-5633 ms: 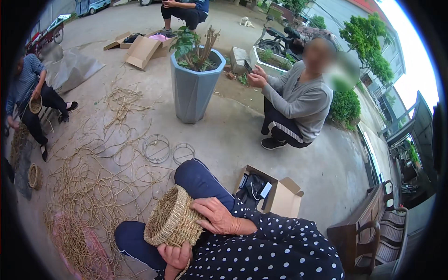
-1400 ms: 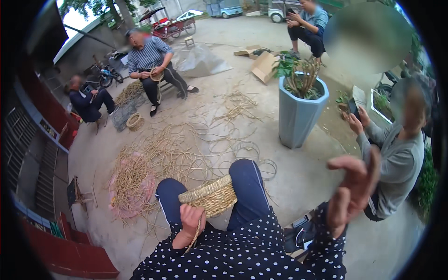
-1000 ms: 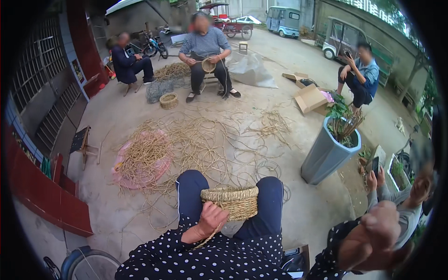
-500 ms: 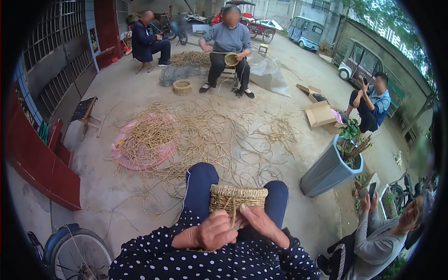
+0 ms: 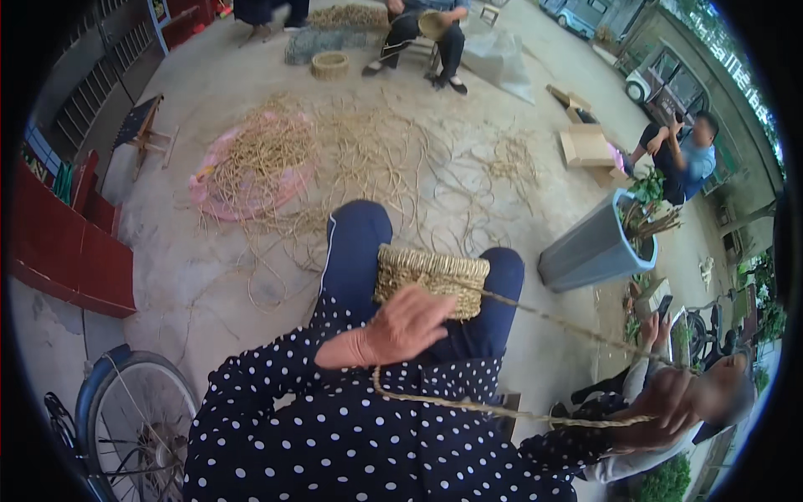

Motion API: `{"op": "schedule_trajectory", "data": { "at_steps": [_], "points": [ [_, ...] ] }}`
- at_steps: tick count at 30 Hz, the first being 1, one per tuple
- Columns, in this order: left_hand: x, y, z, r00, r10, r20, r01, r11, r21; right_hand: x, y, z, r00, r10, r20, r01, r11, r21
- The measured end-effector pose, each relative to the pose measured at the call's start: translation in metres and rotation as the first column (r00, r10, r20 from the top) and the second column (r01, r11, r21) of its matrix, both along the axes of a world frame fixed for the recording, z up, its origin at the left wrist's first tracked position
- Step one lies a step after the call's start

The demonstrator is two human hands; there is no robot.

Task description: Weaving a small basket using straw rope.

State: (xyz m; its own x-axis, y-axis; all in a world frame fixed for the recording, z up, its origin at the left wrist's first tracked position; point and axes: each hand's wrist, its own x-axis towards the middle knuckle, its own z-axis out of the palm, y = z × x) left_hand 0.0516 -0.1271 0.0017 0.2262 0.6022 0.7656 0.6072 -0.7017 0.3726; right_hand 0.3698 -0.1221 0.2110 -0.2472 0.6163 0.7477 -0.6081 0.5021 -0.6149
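A round woven straw basket [image 5: 443,272] rests between my knees, its braided rim facing up. My left hand [image 5: 397,328] lies against its near side, fingers stretched out and slightly apart. Out to the far right, my right hand [image 5: 667,408] is blurred and closed on a twisted straw cord [image 5: 577,321]. One stretch of this cord runs taut from the basket to that hand. A slacker stretch sags from below my left wrist across my lap toward the same hand.
Loose straw cords [image 5: 368,159] spread over the floor, some heaped on a pink sheet [image 5: 213,197]. A grey planter [image 5: 590,243] stands right. Close on the right a person holds a phone [image 5: 664,306]. Ahead, another person's hands hold a basket [image 5: 432,25]. A bicycle wheel [image 5: 138,427] is at lower left.
My right hand has left the basket and swung far right, drawing the cord out. My left hand has loosened from a closed grip and stretched its fingers. The view has tilted downward.
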Motion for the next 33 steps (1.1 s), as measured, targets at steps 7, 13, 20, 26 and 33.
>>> {"op": "schedule_trajectory", "data": {
  "at_steps": [7, 13, 20, 26, 33],
  "points": [
    [-0.011, 0.009, -0.038, 0.967, 0.056, -0.250, -0.054, 0.998, 0.015, 0.091, 0.007, -0.103, 0.377, -0.511, 0.772, 0.917, 0.327, -0.231],
    [-0.003, 0.001, -0.042, 0.982, 0.033, -0.188, -0.040, 0.999, -0.032, 0.013, 0.028, -0.175, -0.098, -0.474, 0.875, 0.632, 0.650, 0.422],
    [-0.001, 0.003, -0.041, 0.995, -0.004, -0.096, -0.005, 0.996, -0.092, -0.145, 0.064, -0.179, 0.030, -0.558, 0.830, 0.117, 0.826, 0.551],
    [-0.031, 0.015, -0.016, 0.968, 0.210, 0.138, -0.194, 0.974, -0.119, -0.005, 0.079, -0.127, 0.644, -0.521, 0.560, 0.728, 0.643, -0.238],
    [-0.070, 0.096, 0.000, 0.959, 0.047, 0.280, 0.136, 0.791, -0.596, 0.126, 0.070, -0.140, 0.759, -0.645, -0.093, 0.464, 0.635, -0.618]
  ]
}}
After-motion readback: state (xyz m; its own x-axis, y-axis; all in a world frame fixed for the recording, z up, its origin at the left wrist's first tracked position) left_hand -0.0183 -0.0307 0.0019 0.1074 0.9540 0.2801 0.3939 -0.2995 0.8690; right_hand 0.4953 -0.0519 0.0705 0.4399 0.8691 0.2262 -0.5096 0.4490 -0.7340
